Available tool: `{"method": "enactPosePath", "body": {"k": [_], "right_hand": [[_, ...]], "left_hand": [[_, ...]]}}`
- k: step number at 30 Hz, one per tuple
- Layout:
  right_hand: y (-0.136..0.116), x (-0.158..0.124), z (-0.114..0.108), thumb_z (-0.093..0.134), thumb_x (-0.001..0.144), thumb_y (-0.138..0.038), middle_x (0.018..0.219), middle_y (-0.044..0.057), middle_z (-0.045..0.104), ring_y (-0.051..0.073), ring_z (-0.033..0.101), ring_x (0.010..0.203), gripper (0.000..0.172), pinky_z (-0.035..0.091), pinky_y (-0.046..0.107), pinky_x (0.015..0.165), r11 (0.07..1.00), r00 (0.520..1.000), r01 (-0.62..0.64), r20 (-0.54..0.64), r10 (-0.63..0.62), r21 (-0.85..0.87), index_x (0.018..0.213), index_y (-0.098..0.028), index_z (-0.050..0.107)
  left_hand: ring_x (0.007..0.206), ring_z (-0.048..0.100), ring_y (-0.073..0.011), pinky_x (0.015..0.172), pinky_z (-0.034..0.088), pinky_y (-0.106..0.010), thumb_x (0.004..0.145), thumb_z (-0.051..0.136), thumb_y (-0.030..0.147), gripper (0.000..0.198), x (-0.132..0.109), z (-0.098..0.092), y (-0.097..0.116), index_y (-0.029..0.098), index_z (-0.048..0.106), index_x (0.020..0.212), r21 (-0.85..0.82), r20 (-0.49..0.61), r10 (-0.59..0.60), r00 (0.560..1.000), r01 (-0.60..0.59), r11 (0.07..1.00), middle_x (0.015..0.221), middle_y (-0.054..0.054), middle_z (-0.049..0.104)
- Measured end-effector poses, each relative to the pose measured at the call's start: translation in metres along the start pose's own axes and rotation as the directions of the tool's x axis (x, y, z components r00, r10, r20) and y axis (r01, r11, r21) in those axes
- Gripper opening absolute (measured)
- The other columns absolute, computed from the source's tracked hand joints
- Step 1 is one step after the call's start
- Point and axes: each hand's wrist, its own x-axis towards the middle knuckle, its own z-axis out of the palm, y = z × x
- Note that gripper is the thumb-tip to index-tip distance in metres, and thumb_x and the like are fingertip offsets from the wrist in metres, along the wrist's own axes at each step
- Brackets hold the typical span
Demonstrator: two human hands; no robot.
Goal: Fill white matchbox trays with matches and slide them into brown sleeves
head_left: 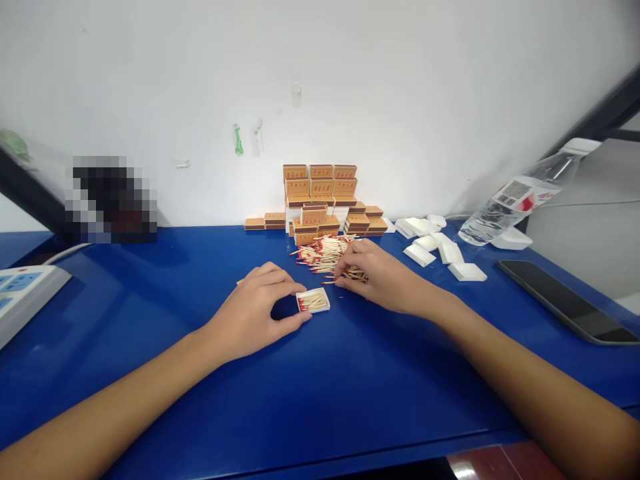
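My left hand (255,308) pinches the left end of a small white matchbox tray (314,301) that lies on the blue table (320,393) with a few red-tipped matches in it. Just right of the tray, my right hand (383,275) rests on the near edge of a loose heap of matches (324,254), its fingers closed on a few of them. Behind the heap stands a stack of orange matchboxes (323,200) against the white wall.
Several empty white trays (440,250) lie to the right of the heap. A plastic water bottle (520,199) lies tilted at the far right, with a dark phone (565,300) nearer. A white power strip (20,293) sits at the left edge.
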Motion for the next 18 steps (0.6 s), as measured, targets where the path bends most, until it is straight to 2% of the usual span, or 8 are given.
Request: {"method": "enactPosePath", "body": {"k": [7, 18], "right_hand": [[0.005, -0.004, -0.006, 0.065, 0.102, -0.031, 0.100, 0.010, 0.062, 0.029, 0.055, 0.103, 0.011, 0.045, 0.042, 0.089, 0.999, 0.999, 0.019, 0.028, -0.018, -0.035, 0.098, -0.021, 0.070], [0.006, -0.003, -0.004, 0.052, 0.106, -0.026, 0.103, 0.012, 0.059, 0.028, 0.054, 0.103, 0.016, 0.046, 0.042, 0.088, 0.997, 0.994, 0.033, 0.102, -0.027, -0.063, 0.096, -0.019, 0.063]], "left_hand": [[0.104, 0.065, -0.0258, 0.094, 0.053, -0.046, 0.095, 0.077, 0.036, 0.027, -0.001, -0.001, -0.001, 0.021, 0.076, 0.117, 0.009, -0.012, 0.030, 0.999, -0.030, 1.000, 0.107, -0.006, 0.076], [0.104, 0.065, -0.0267, 0.095, 0.052, -0.047, 0.095, 0.077, 0.037, 0.029, -0.001, 0.000, -0.002, 0.021, 0.076, 0.119, 0.020, 0.003, 0.024, 1.000, -0.024, 1.000, 0.105, -0.007, 0.076]]}}
